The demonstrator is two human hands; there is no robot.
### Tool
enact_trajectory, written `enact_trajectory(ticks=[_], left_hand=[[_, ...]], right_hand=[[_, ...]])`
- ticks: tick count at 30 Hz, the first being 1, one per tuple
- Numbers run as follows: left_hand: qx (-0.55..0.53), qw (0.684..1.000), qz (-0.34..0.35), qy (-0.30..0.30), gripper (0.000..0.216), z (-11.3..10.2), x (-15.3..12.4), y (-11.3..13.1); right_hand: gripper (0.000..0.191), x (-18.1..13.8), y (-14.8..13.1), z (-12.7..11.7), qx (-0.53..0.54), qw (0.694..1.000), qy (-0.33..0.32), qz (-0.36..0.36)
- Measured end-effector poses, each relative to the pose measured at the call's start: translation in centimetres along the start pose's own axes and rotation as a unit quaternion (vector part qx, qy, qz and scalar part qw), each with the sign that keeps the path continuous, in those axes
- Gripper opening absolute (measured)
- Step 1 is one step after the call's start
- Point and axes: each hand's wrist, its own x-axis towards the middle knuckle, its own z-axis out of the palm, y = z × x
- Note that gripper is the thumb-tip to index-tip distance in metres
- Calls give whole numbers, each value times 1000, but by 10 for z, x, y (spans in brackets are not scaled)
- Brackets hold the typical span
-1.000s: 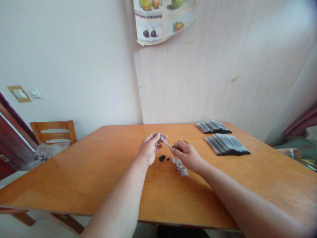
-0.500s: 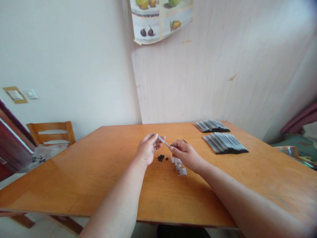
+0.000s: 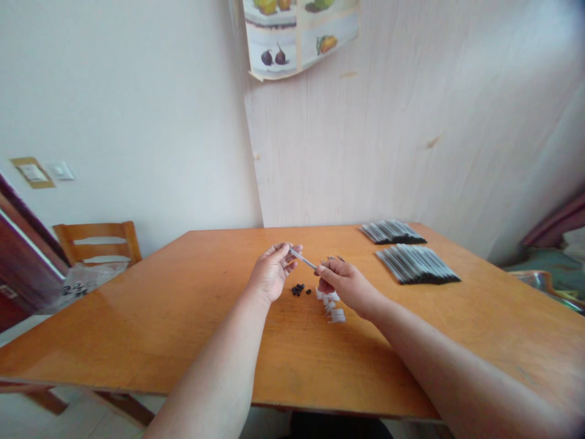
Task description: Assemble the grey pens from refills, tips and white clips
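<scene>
Pinch grip: L hand [image 3: 269, 275] & R hand [image 3: 346, 285] grasp opp. ends of thin pale-grey plastic tube [image 3: 303, 258]; sm. black cylindrical pcs [image 3: 298, 289] nearby on orange-brown wood table [image 3: 205, 329].

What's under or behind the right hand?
Small whitish pieces show below the right hand, tiny unclear items just beyond it. Whatever the hand covers can't be seen.
</scene>
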Motion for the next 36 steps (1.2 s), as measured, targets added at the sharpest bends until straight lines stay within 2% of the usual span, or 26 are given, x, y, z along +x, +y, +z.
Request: enact_trajectory(ticks=[5,10,17,23,32,36], left_hand=[[-1,1000,9,27,22,-2,2,-1],[-16,1000,8,5,20,-1,2,0],[-31,999,18,-16,15,2,-1,4],[-28,999,18,-26,14,6,-6,9],[-33,998,17,-56,12,9,-11,12],[-40,997,10,-59,12,6,-9,11]], right_hand=[[26,3,5,1,-13,999,36,-26],[25,2,4,-2,-15,999,34,-14],[32,-2,-2,-7,70,997,-35,19],[33,-4,-4,-12,178,977,-103,64],[34,-4,2,-16,243,952,-157,96],[33,-2,2,-16,258,949,-154,94]])
